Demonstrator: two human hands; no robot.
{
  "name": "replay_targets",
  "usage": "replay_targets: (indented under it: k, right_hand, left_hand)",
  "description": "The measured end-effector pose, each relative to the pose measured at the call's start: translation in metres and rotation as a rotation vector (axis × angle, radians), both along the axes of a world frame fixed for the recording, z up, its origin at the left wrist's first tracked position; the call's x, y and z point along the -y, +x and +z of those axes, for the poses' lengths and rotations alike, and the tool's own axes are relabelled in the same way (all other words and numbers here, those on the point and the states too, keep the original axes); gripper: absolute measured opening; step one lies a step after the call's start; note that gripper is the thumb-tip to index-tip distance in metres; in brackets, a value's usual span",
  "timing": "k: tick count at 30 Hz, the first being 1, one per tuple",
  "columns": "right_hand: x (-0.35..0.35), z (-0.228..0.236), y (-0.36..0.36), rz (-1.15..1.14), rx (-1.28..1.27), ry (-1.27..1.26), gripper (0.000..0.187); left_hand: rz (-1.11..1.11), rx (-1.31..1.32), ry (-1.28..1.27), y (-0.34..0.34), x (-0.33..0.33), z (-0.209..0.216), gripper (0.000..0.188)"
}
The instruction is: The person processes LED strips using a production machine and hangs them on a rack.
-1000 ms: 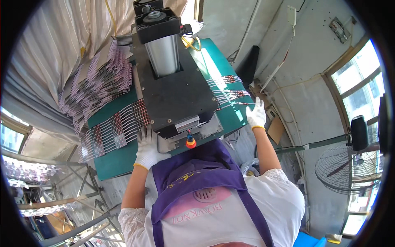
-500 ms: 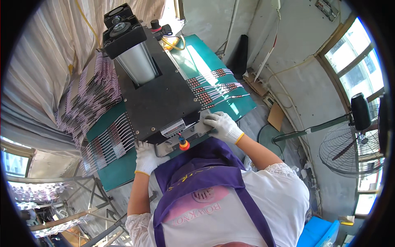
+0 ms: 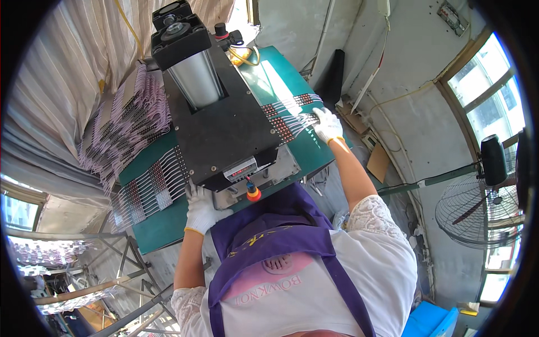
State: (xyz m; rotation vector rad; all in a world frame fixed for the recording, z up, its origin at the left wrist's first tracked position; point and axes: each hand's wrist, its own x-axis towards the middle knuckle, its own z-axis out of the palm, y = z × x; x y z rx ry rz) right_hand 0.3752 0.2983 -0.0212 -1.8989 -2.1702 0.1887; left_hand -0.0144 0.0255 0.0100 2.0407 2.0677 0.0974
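Note:
A black press-like machine (image 3: pixel 224 121) with a silver cylinder (image 3: pixel 196 84) on top stands on a green table. Strips of small dark modules joined by pale wires lie on both sides of it: left strips (image 3: pixel 160 180) and right strips (image 3: pixel 283 126). My right hand (image 3: pixel 327 124), in a white glove, is closed at the outer ends of the right strips; its fingertips are partly hidden. My left hand (image 3: pixel 200 210), also gloved, rests at the machine's front left corner beside the left strips. Its thumb is spread from the fingers, and it holds nothing I can see.
An orange-red button (image 3: pixel 254 194) sticks out at the machine's front, below a small display panel (image 3: pixel 241 169). A heap of pinkish wired strips (image 3: pixel 126 123) is piled at the table's back left. A caged fan (image 3: pixel 471 213) stands to the right. The green table (image 3: pixel 269 62) has a sunlit patch.
My right hand has moved from the machine's front right edge, outward and away from me, to the ends of the right strips. My left hand has stayed at the corner.

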Motion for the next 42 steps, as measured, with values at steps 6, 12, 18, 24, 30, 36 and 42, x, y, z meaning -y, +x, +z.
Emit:
replay_targets:
  k: [6,12,18,24,30,36,42]
  right_hand:
    - [-0.028,-0.004,0.007,0.103,-0.161,0.260,0.030]
    - [-0.005,-0.005,-0.004,0.014,0.134,0.216,0.052]
    - [0.045,0.035,-0.053,0.366,-0.047,0.103,0.055]
    - [0.028,0.039,-0.082,0.363,-0.052,-0.118,0.057]
    - [0.014,0.035,-0.064,0.425,-0.045,-0.016,0.027]
    - [0.011,0.040,-0.056,0.446,-0.214,0.278,0.026]
    - [-0.018,0.048,-0.026,0.188,-0.336,0.508,0.024]
  left_hand:
    - [0.076,0.162,0.095,-0.015,0.003,-0.002,0.091]
    - [0.234,-0.042,0.380,-0.067,0.023,-0.032,0.072]
    - [0.294,-0.086,0.249,-0.071,0.036,-0.071,0.078]
    - [0.346,-0.137,0.302,-0.063,0.034,-0.073,0.080]
    - [0.425,0.131,0.589,-0.058,0.036,-0.064,0.055]
    - [0.403,0.172,0.660,-0.038,0.026,-0.046,0.045]
    - [0.217,0.237,0.556,-0.024,0.020,-0.033,0.055]
